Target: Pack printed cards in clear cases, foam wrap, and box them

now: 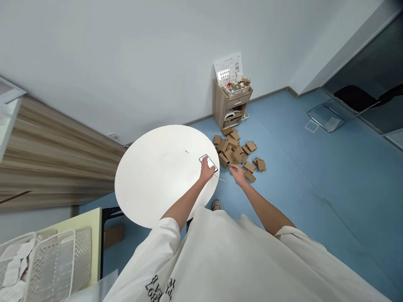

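Note:
A smartphone [213, 164] with a lit white screen is at the right edge of the round white table [157, 167]. My left hand [206, 170] is closed on it, with the thumb lying over the screen. From under this hand a thin white cord [221, 179] sticks out past the table's rim. Just right of the table, in the air over the floor, is my right hand [238, 173]. Its fingers are curled together in a pinch; whatever may be between them is too small to tell.
Several small cardboard boxes [233, 147] lie heaped on the blue floor right of the table. Behind them stands a wooden cabinet [220, 105] bearing a filled basket [237, 92]. White plastic baskets [53, 264] sit at lower left. A metal-framed chair [333, 111] is at far right.

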Tool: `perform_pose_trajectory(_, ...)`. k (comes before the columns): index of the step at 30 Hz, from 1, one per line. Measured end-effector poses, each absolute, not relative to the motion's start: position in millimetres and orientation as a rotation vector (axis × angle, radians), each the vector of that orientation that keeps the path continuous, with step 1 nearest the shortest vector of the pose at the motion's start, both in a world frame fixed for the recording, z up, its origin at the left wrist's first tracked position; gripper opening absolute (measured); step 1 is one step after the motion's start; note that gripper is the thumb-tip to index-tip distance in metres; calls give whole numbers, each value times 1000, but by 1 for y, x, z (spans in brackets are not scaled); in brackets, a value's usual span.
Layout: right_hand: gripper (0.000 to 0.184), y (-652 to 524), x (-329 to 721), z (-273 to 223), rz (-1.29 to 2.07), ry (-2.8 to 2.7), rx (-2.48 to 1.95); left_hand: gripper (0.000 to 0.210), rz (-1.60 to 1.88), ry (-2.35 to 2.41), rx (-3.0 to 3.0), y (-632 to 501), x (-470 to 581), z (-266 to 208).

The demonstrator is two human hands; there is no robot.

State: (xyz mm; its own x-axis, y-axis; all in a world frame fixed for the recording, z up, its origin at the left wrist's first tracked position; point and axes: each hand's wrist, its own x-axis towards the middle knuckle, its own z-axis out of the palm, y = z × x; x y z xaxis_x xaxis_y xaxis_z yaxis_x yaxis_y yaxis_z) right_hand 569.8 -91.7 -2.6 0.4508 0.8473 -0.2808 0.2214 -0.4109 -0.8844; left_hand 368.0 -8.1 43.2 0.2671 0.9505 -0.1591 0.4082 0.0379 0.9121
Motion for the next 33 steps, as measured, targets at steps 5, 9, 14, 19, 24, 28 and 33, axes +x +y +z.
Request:
perform_pose_trajectory(5, 43, -83, 540, -4, 1040, -922, -1845, 81, 673, 1410, 1506, -18, 325, 42)
perform_pose_trajectory(9, 41, -74, 510, -4, 1106, -977, -1779, 79, 634, 1500, 1392, -37, 282, 40)
perform_pose_trajectory(14, 39, -65, 465, -2, 1207, -1074, -1732, 76, 648, 1596, 1299, -60, 230, 45)
perform_pose_trajectory(19, 39, -65, 413, 7, 1232, -1161, -1716, 71, 692, 1625, 1246, -76, 181, 47)
perform_pose_trajectory(24, 37, -73, 354, 13, 1233, -1227, -1728, 67, 720, 1599, 1229, -95, 124, 42)
perform_pose_trajectory(28, 38, -87, 297, 12, 1259, -1271, -1741, 65, 687, 1583, 1222, -113, 69, 35)
perform_pose_trajectory(33, 38, -109, 224, 11, 1307, -1289, -1756, 62, 642, 1575, 1200, -133, 1, 29)
